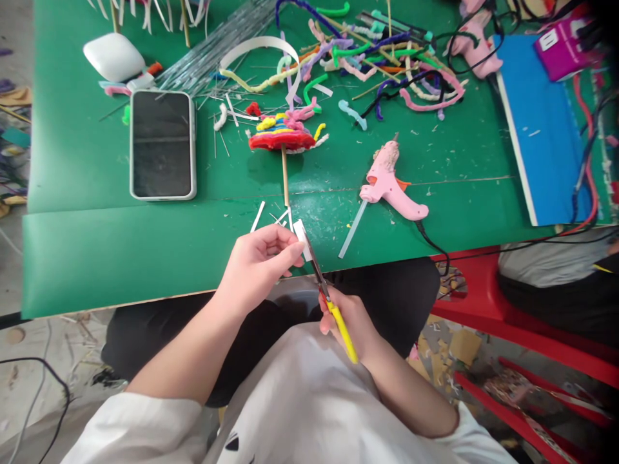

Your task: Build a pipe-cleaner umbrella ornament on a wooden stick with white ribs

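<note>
Near the table's front edge, my left hand [261, 258] pinches a small white paper strip [303, 241] between thumb and fingers. My right hand [351, 322] is wrapped round the yellow handle of a pair of scissors [342, 328]. The scissor blades point up and away from me and lie along the paper's right side. Several thin white paper slivers [258, 216] lie on the table just beyond my left hand. Behind them rests a colourful pipe-cleaner piece [282, 136] with a red rim on a thin wooden stick [285, 177].
A pink glue gun [394, 183] with its cord lies to the right. On the left are a phone [163, 145] and a white case [114, 57]. Tangled pipe cleaners [367, 55] and silvery thin wires [217, 48] fill the back. A blue board [541, 129] sits far right, beside a red chair [507, 303].
</note>
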### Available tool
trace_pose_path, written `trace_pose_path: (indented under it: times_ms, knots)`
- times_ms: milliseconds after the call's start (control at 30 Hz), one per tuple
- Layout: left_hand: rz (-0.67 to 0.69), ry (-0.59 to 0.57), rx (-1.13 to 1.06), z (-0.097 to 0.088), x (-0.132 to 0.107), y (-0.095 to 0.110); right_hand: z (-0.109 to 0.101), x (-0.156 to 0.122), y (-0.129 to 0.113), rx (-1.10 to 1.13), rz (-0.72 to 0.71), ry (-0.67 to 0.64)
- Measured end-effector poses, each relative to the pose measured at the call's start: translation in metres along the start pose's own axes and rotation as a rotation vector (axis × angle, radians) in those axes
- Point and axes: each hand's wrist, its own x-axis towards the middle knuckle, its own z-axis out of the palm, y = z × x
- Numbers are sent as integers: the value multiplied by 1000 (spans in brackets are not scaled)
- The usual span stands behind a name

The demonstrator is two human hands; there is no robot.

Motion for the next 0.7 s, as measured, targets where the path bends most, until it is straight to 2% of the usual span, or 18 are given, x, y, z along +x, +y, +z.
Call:
trace_pose_path:
  times_ms: [367, 567, 700]
  knots:
    - [23, -48, 42, 0, 0, 2, 0, -1, 0, 31, 42, 10]
    - [68, 25, 60, 0, 2, 0, 0, -1, -1, 35, 21, 17]
    - [103, 16, 81, -2, 3, -1, 0, -1, 0, 53, 28, -14]
